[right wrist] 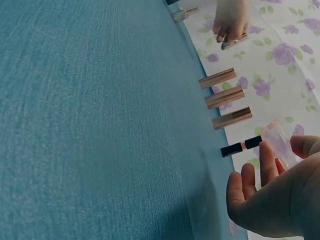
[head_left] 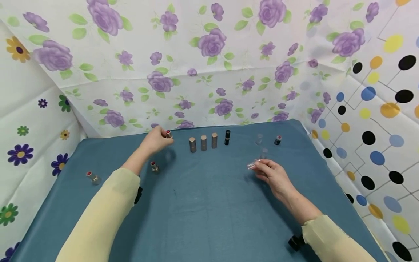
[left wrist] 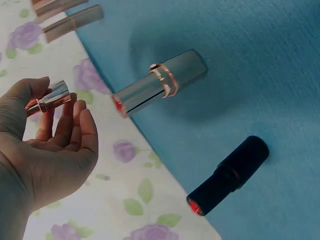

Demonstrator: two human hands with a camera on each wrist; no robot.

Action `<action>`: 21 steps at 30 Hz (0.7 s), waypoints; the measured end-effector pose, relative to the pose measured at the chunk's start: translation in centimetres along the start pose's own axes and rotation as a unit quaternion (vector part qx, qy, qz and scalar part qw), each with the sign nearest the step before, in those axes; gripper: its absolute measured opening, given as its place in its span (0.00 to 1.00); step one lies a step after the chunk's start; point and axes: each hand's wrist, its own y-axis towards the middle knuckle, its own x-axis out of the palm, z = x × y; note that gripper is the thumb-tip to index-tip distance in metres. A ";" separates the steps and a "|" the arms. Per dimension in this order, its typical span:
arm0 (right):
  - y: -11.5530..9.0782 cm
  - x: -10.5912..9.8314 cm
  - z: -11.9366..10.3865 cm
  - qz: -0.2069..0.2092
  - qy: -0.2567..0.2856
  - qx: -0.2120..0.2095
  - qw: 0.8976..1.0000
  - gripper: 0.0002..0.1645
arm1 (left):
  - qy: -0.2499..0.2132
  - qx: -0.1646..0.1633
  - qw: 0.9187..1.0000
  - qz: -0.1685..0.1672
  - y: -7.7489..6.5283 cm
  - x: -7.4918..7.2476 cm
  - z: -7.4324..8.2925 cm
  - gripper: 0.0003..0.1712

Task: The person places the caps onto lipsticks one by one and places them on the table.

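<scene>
My left hand (head_left: 155, 140) holds a lipstick (head_left: 168, 134) above the far left of the cloth, its red end facing up. The left wrist view shows that lipstick (left wrist: 54, 97) pinched between thumb and fingers. Near that hand stands another red-tipped lipstick (head_left: 154, 166); a further one (head_left: 94, 178) is farther left. At the right, a clear cap (head_left: 252, 165) sits between the thumb and fingers of my right hand (head_left: 273, 178). In the right wrist view, the transparent cap (right wrist: 278, 142) overlaps the cloth backdrop. Two more clear caps (head_left: 259, 139) stand just beyond this hand.
Three brownish tubes (head_left: 204, 143) and a black tube (head_left: 227, 137) stand in a row at the far middle of the blue cloth (head_left: 196, 211). A red-topped small tube (head_left: 278, 140) is at the far right. Patterned fabric walls (head_left: 209, 91) rise behind and beside.
</scene>
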 end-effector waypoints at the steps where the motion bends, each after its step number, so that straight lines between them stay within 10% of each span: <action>1: 0.0 0.0 0.0 -0.001 0.000 0.000 1.000 0.37 | -0.002 0.004 1.000 0.003 -0.4 -0.2 0.2 0.19; 21: 0.1 1.8 -1.3 -0.023 0.017 -0.010 1.000 0.36 | -0.012 0.070 0.997 0.032 -6.9 0.4 1.1 0.17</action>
